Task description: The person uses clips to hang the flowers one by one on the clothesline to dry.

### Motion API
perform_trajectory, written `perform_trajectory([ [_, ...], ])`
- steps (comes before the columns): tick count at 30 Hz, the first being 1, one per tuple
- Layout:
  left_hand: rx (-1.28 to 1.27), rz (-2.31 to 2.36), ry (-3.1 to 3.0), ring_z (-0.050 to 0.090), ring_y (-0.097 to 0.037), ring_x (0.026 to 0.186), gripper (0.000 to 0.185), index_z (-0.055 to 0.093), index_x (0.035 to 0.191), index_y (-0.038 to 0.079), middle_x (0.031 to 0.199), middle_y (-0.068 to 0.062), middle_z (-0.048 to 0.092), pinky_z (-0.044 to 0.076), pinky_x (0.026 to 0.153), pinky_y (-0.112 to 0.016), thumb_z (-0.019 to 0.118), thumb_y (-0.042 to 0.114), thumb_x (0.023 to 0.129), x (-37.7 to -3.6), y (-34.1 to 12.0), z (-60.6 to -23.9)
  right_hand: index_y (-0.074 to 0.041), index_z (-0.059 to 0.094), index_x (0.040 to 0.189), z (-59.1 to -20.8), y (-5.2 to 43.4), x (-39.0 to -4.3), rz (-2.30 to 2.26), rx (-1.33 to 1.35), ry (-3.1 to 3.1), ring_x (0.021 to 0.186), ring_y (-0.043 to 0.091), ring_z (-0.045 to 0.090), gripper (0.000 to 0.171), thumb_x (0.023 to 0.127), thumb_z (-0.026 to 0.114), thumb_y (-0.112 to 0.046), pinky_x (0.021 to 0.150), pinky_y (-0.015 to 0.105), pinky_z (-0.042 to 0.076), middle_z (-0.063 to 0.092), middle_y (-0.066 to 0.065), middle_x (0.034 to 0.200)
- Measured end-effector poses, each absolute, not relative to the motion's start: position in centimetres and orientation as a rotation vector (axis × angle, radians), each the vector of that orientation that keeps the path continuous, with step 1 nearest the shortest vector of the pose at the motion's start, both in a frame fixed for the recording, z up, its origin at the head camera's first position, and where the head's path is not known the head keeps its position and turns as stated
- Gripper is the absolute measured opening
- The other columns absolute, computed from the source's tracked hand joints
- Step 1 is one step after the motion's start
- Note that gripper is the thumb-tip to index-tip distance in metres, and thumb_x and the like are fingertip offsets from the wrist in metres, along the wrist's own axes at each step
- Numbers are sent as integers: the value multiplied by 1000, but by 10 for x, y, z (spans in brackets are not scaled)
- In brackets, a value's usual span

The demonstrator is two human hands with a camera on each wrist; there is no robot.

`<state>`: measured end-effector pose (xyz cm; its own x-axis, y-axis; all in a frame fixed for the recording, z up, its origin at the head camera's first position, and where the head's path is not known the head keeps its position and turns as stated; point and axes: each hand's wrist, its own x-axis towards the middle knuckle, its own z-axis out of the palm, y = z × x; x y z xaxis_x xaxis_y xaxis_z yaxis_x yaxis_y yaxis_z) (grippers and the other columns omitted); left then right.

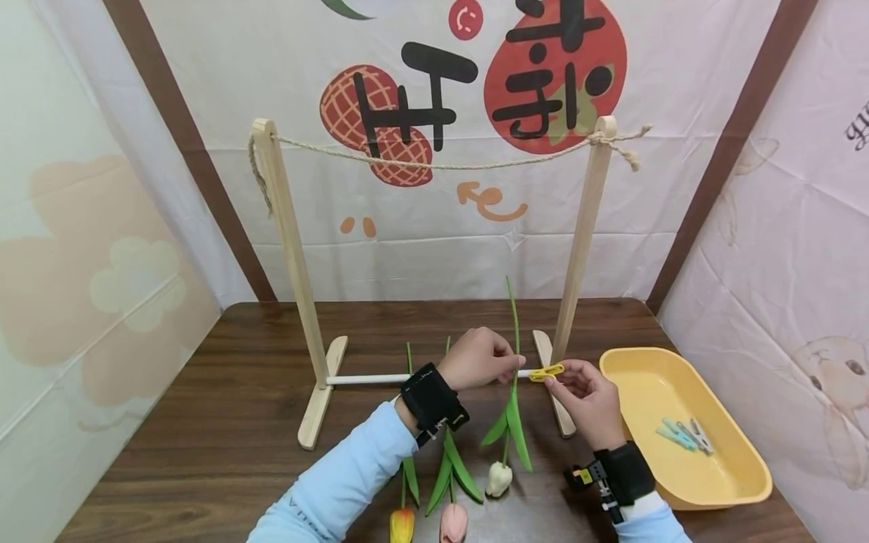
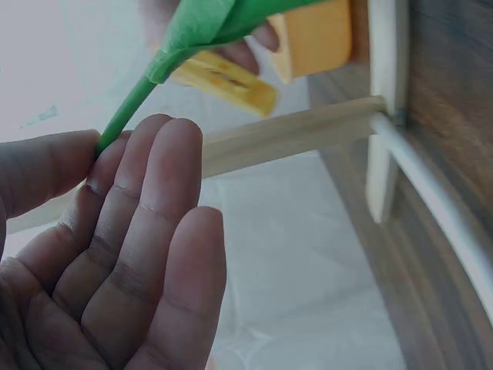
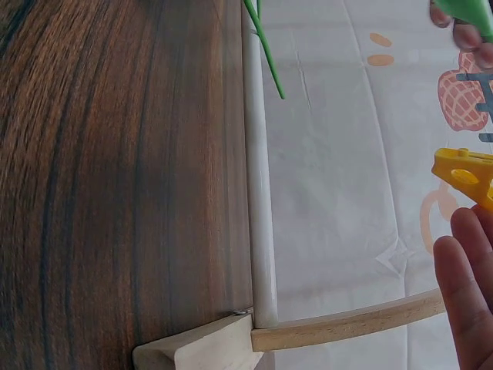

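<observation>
My left hand pinches the green stem of a white tulip between thumb and fingertips. Its bloom points down, and the bare stem end rises above the hand. In my right hand, thumb and fingers grip a yellow clothespin by one end; the other end faces the tulip stem, a short gap away. The right wrist view shows the clothespin only in part, at the frame's edge.
A rope sags between two wooden posts, joined low by a white rod. An orange-yellow tulip and a pink tulip have blooms toward the front. A yellow basin holds several clothespins at right.
</observation>
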<state>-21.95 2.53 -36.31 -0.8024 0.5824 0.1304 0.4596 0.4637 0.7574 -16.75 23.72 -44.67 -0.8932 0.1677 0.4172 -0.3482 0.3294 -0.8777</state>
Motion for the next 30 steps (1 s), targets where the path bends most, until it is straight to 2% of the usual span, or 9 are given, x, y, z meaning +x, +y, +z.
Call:
perform_trajectory([
  [8, 1013, 1339, 2561, 61, -11, 59, 29, 72, 72, 13, 66, 2, 68, 40, 50, -25, 64, 28, 96, -213, 23, -345, 3, 64, 102, -452, 239, -170, 1604, 169, -2143, 79, 8, 65, 25, 84, 78, -9, 71, 20, 52, 69, 15, 88],
  [15, 1128, 1457, 2536, 64, -12, 63, 27, 72, 73, 15, 66, 3, 67, 46, 58, -24, 65, 28, 96, -212, 18, -330, 5, 64, 105, -452, 239, -172, 1627, 130, -2191, 80, 7, 64, 25, 84, 75, -3, 71, 20, 52, 69, 17, 92],
  [20, 1198, 1529, 2572, 60, -12, 60, 27, 71, 73, 13, 65, 1, 65, 45, 57, -26, 66, 27, 95, -213, 16, -318, 5, 64, 104, -451, 240, -171, 1622, 146, -2192, 80, 7, 65, 25, 85, 76, -5, 71, 20, 52, 69, 16, 91],
  [25, 1220, 1594, 2591, 57, -10, 62, 20, 75, 81, 9, 72, -3, 68, 46, 60, -26, 68, 24, 93, -214, 17, -309, 2, 65, 103, -451, 240, -169, 1608, 176, -2165, 79, 9, 65, 27, 84, 78, -11, 70, 21, 53, 70, 13, 89],
  [30, 1210, 1679, 2599, 58, -13, 64, 15, 77, 86, 9, 74, 1, 69, 47, 59, -25, 71, 21, 91, -216, 19, -302, 2, 65, 101, -451, 240, -169, 1598, 198, -2155, 78, 11, 65, 27, 84, 79, -13, 70, 21, 53, 69, 13, 88],
])
